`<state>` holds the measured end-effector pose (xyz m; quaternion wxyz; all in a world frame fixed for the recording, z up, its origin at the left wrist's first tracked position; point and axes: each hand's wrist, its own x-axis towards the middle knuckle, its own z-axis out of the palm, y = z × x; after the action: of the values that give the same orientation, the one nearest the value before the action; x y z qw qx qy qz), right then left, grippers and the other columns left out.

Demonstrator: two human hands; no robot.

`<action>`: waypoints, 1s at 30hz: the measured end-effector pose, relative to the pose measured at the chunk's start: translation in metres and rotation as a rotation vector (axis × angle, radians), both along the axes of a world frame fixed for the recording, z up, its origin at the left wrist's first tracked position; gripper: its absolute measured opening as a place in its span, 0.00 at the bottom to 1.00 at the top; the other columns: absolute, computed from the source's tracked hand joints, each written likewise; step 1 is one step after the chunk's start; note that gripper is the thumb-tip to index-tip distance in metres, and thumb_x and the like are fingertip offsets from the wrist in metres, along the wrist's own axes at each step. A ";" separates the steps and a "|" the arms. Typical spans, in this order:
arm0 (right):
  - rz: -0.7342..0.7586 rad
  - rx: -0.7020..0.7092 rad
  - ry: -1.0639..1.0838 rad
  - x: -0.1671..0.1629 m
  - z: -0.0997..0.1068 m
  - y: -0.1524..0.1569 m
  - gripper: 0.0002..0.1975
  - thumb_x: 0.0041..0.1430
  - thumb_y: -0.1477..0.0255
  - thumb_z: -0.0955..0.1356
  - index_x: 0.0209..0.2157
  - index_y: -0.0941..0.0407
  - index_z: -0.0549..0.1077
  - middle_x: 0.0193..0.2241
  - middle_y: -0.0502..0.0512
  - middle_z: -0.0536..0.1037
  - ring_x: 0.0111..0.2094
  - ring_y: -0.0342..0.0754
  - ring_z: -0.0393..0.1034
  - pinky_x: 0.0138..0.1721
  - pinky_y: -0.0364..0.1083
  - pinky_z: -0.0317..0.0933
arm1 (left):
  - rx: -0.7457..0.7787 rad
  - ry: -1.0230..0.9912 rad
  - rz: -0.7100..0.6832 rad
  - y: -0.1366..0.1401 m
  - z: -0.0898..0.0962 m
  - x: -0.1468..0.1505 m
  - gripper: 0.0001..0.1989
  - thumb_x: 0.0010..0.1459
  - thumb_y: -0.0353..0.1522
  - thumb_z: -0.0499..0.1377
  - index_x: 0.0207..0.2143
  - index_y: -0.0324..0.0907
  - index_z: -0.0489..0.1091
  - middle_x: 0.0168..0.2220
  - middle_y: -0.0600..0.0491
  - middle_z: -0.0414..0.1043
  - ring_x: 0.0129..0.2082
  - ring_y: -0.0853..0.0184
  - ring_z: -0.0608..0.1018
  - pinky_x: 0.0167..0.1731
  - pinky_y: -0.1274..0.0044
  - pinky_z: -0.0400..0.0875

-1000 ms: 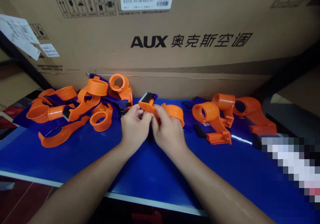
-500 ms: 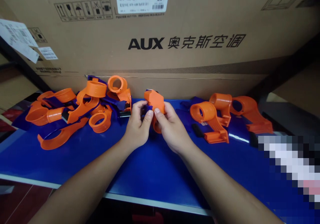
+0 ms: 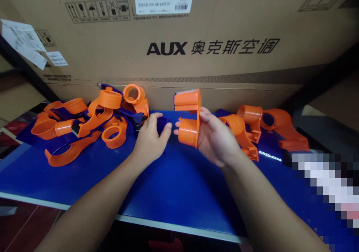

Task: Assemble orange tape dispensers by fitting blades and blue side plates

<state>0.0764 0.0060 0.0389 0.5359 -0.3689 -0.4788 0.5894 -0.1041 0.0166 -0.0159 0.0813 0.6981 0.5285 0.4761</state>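
My right hand [image 3: 220,136] is closed around an orange plastic tape dispenser [image 3: 188,133], raised above the blue surface. The dispenser's ring points left, and its flat end with a dark blue edge is uppermost. Just left of it, my left hand [image 3: 151,137] is curled with thumb and fingers around a dark blue piece [image 3: 162,125], which blends into the blue behind it. A gap separates that hand from the dispenser. Close by my left fingers stands another orange tape dispenser [image 3: 134,94] at the edge of a pile.
Several orange and blue dispensers and parts [image 3: 67,126] lie heaped at the left. More dispensers [image 3: 249,119] sit at the right, partly behind my right hand. A large cardboard box [image 3: 168,68] stands behind the blue tabletop [image 3: 174,184]. Dark frame posts flank both sides.
My hands have moved apart. The tape dispenser has come away rightward in my right hand and turned so its ring shows, while my left hand keeps a dark blue piece.
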 end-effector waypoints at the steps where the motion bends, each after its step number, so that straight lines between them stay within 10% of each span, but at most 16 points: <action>1: 0.002 -0.039 0.003 0.004 0.003 0.001 0.13 0.69 0.63 0.59 0.51 0.49 0.66 0.42 0.54 0.79 0.37 0.52 0.78 0.40 0.55 0.75 | -0.046 0.120 0.025 -0.005 0.004 0.001 0.20 0.66 0.41 0.61 0.57 0.43 0.69 0.45 0.44 0.80 0.45 0.56 0.82 0.46 0.66 0.76; 7: 0.049 -0.247 -0.052 0.022 0.003 0.011 0.17 0.69 0.62 0.59 0.52 0.54 0.68 0.31 0.56 0.81 0.27 0.52 0.77 0.33 0.53 0.74 | -0.281 0.681 0.172 -0.032 0.014 0.014 0.20 0.62 0.49 0.60 0.39 0.41 0.77 0.25 0.44 0.75 0.24 0.52 0.79 0.26 0.68 0.71; 17: 0.157 -0.321 -0.071 0.023 -0.009 0.015 0.28 0.69 0.48 0.58 0.57 0.53 0.68 0.33 0.58 0.83 0.27 0.55 0.79 0.27 0.50 0.71 | -0.281 0.740 0.156 -0.042 0.010 0.015 0.28 0.64 0.54 0.57 0.36 0.38 0.79 0.32 0.36 0.77 0.27 0.48 0.81 0.25 0.65 0.73; 24: 0.091 -0.338 -0.188 0.014 -0.014 0.010 0.28 0.65 0.43 0.66 0.50 0.53 0.69 0.26 0.56 0.81 0.19 0.50 0.73 0.21 0.46 0.68 | 0.058 0.182 -0.001 -0.022 0.010 -0.001 0.29 0.66 0.41 0.61 0.66 0.41 0.65 0.54 0.40 0.78 0.45 0.57 0.83 0.47 0.64 0.81; 30: 0.102 -0.222 -0.253 0.001 -0.013 0.000 0.24 0.69 0.48 0.66 0.51 0.53 0.72 0.24 0.54 0.79 0.19 0.48 0.73 0.18 0.44 0.67 | 0.168 -0.064 -0.211 -0.013 0.001 0.001 0.26 0.66 0.34 0.61 0.65 0.42 0.67 0.53 0.44 0.79 0.45 0.66 0.84 0.47 0.72 0.84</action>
<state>0.0775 0.0060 0.0261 0.3968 -0.4724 -0.4926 0.6138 -0.1032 0.0035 -0.0149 0.0891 0.7386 0.4074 0.5297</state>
